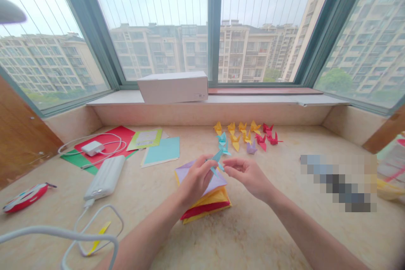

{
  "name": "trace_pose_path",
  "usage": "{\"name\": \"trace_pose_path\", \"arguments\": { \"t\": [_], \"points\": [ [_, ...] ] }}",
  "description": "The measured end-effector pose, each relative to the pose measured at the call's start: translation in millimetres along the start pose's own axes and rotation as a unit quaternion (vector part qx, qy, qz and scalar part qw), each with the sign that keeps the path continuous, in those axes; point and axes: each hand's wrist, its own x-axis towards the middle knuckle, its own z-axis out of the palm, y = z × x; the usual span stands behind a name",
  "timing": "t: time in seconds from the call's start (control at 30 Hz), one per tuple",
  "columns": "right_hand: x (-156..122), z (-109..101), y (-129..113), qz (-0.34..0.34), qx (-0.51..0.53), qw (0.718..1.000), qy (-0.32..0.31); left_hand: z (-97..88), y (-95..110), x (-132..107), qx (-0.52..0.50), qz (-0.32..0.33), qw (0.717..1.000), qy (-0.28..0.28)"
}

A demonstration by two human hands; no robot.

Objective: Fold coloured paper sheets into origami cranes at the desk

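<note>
A light blue folded paper crane is held up between the fingers of my left hand. My right hand is at the crane's right side, thumb and forefinger closed at its small pointed tip; the exact contact is hard to make out. Beneath my hands lies a stack of folded paper pieces, lilac paper on top, with yellow and red layers below. Just beyond are finished cranes in rows: yellow cranes, red cranes, light blue cranes and a lilac crane.
To the left lie blue paper sheets, red paper, a white charger, a white power bank with cable, and a red-and-white cutter. A white box stands on the windowsill. A blurred-out object is at right.
</note>
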Motion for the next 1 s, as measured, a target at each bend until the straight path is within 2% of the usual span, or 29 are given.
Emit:
{"name": "trace_pose_path", "arguments": {
  "t": [0.23, 0.4, 0.5, 0.8, 0.9, 1.0],
  "points": [
    [-0.6, 1.7, 1.9, -0.002, 0.001, 1.000, 0.008, 1.3, 0.4, -2.0, 0.039, 0.028, 0.999, -0.005],
    [2.1, 2.7, 7.7, 0.013, 0.049, 0.998, -0.029, 3.6, -1.8, -1.7, 0.094, 0.068, 0.993, 0.002],
    [2.9, 6.2, 11.5, 0.009, 0.065, 0.997, -0.027, 2.7, -1.7, -0.6, 0.110, 0.080, 0.991, 0.001],
    [5.1, 6.2, 6.9, -0.036, -0.046, 0.997, 0.042, 3.0, -6.5, -0.8, 0.169, 0.098, 0.980, 0.030],
    [6.7, 5.6, 6.9, -0.039, -0.003, 0.998, 0.040, 2.4, -8.3, -1.1, 0.186, 0.116, 0.974, 0.060],
    [7.2, 6.4, 7.1, -0.011, 0.061, 0.998, 0.013, 1.0, -10.4, -1.4, 0.196, 0.127, 0.969, 0.083]
  ]
}}
